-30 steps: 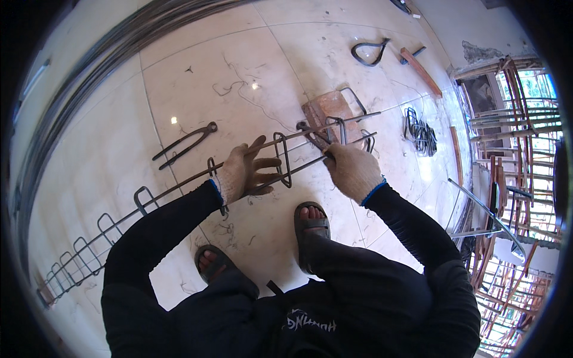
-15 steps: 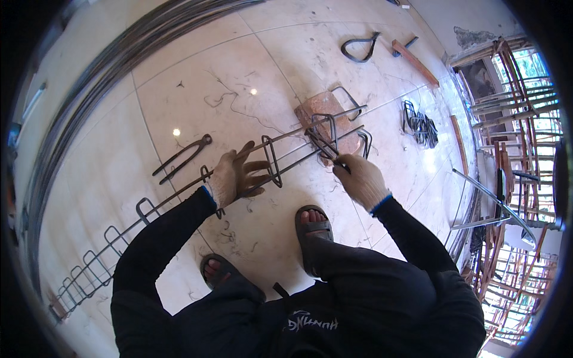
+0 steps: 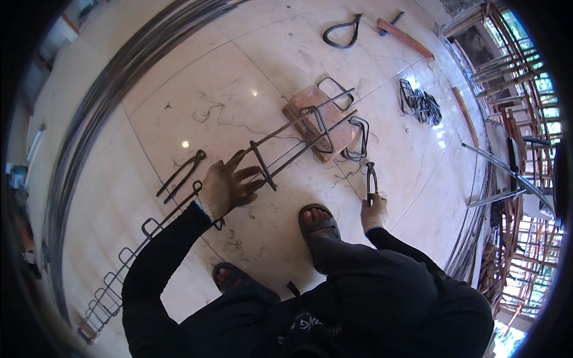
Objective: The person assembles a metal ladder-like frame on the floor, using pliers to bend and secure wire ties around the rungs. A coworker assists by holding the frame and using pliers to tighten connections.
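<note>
A long, narrow cage of steel reinforcing bars with rectangular stirrups (image 3: 261, 166) runs diagonally from the lower left to a reddish block (image 3: 342, 125). My left hand (image 3: 228, 184), in a pale work glove, lies against the bars beside a stirrup, its fingers spread. In my gloved right hand (image 3: 375, 213) are dark end-cutting pincers (image 3: 372, 173), jaws pointing away from me, apart from the cage. The bar ends reach over the block, with one stirrup (image 3: 316, 128) standing around them there. A second pair of pincers (image 3: 182, 173) lies on the floor beyond my left hand.
Loose stirrups (image 3: 357, 140) rest by the block, and a heap of them (image 3: 421, 104) lies farther right. Long steel rods (image 3: 89, 98) curve along the left. A looped dark strap (image 3: 342, 36), wooden strips (image 3: 406, 39) and wire scraps (image 3: 218, 110) lie on the tiled floor.
My right hand has drawn back from the stirrup at the block, toward the lower right, with the pincers in it. My left hand stays spread at the cage.
</note>
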`<control>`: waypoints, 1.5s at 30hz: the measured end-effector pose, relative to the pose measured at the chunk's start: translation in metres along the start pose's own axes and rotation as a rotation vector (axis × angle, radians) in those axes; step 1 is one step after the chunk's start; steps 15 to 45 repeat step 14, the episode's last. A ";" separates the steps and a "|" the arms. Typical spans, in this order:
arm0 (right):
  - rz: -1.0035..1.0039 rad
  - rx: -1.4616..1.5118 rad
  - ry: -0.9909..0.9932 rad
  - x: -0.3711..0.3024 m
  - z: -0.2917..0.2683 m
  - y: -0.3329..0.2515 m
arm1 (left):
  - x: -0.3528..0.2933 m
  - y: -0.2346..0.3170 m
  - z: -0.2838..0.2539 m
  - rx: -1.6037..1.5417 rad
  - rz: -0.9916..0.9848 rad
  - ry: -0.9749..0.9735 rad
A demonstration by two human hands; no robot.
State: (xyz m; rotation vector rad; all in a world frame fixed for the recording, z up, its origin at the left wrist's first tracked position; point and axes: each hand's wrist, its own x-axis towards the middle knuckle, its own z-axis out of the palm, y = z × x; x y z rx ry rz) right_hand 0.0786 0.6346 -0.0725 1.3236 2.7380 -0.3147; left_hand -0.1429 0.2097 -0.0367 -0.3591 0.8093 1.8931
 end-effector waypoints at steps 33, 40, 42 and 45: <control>-0.473 0.487 0.100 0.081 0.050 -0.165 | -0.028 0.021 0.045 0.025 0.015 0.186; -0.473 0.487 0.100 0.081 0.050 -0.165 | -0.028 0.021 0.045 0.025 0.015 0.186; -0.473 0.487 0.100 0.081 0.050 -0.165 | -0.028 0.021 0.045 0.025 0.015 0.186; -0.473 0.487 0.100 0.081 0.050 -0.165 | -0.028 0.021 0.045 0.025 0.015 0.186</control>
